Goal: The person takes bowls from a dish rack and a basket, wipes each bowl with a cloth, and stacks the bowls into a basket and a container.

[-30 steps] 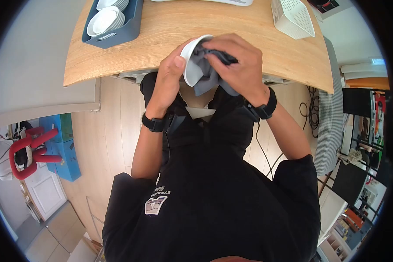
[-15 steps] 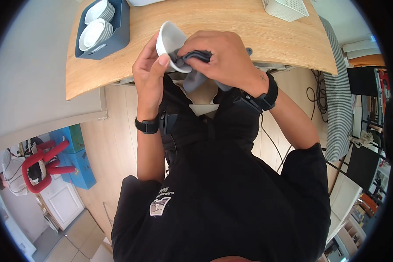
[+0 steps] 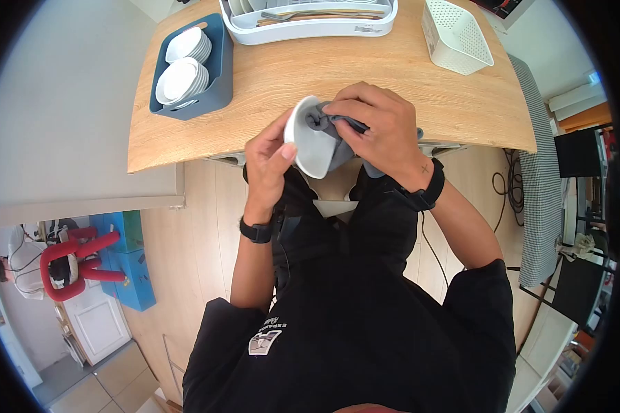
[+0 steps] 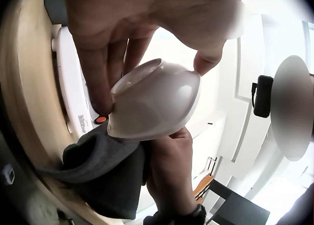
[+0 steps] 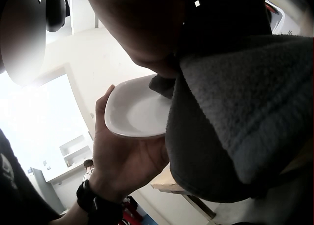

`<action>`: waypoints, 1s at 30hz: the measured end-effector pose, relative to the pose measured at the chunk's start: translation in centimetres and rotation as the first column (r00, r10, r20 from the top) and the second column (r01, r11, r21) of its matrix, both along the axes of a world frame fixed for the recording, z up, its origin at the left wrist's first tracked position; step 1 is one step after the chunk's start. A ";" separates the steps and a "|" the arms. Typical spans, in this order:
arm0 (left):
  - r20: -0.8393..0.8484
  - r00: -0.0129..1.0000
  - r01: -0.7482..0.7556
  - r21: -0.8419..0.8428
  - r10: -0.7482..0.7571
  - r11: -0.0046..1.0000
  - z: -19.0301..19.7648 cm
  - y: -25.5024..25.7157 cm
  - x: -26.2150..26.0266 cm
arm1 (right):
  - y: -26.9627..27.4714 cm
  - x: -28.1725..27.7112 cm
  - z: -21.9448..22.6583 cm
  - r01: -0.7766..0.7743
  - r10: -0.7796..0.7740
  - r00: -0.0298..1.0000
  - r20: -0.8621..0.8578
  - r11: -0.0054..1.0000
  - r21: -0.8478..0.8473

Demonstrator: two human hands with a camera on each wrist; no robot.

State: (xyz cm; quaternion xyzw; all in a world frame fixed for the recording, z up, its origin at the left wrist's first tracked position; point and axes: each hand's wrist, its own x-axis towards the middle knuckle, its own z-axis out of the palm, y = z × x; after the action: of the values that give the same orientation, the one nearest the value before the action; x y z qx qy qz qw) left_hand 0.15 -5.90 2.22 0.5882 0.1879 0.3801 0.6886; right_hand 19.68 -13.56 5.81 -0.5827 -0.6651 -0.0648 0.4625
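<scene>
A white bowl (image 3: 313, 148) is tilted on its side above the table's front edge, its inside turned to the right. My left hand (image 3: 267, 162) grips it from the left, thumb at the rim and fingers behind; the left wrist view shows the bowl's outer wall (image 4: 157, 102) between thumb and fingers. My right hand (image 3: 382, 127) pinches a grey cloth (image 3: 341, 148), part of it bunched against the bowl's upper inside and the rest hanging down. In the right wrist view the cloth (image 5: 216, 132) covers part of the bowl (image 5: 135, 109).
A blue bin (image 3: 217, 89) with stacked white bowls (image 3: 184, 81) stands at the table's left. At the back is a white rack (image 3: 310, 31) with dishes and cutlery. A white perforated basket (image 3: 458, 41) stands at the right on the wooden table (image 3: 255, 96).
Both hands, still holding bowl and cloth, have shifted in the head view as the camera moved. The cloth has gone from the bowl's lower rim, half a second ago, to its upper inside.
</scene>
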 end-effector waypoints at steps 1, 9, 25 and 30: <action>0.031 0.999 -0.040 0.024 0.040 0.999 0.0 0.1 -0.1 | -0.2 0.2 -0.1 0.002 -0.002 0.999 0.033 1.000 -0.014; 0.112 0.991 -0.090 0.107 0.078 0.990 0.8 0.3 0.3 | -1.1 -1.4 0.7 -0.238 0.217 0.962 -0.168 0.965 -0.115; 0.147 0.989 -0.015 0.043 0.008 0.999 1.1 -0.1 -0.3 | -0.3 0.5 0.4 -0.041 0.043 0.999 -0.029 0.998 0.051; 0.195 0.973 -0.134 0.038 0.125 0.990 1.2 0.3 -0.8 | -1.0 -0.1 0.3 -0.164 0.165 0.983 -0.081 0.986 0.019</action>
State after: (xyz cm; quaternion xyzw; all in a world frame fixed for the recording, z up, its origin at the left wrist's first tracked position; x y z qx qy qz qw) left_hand -0.65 -5.64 3.42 0.5527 0.1490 0.4837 0.6621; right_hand 19.54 -14.52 6.14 -0.5250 -0.6908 -0.0063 0.4971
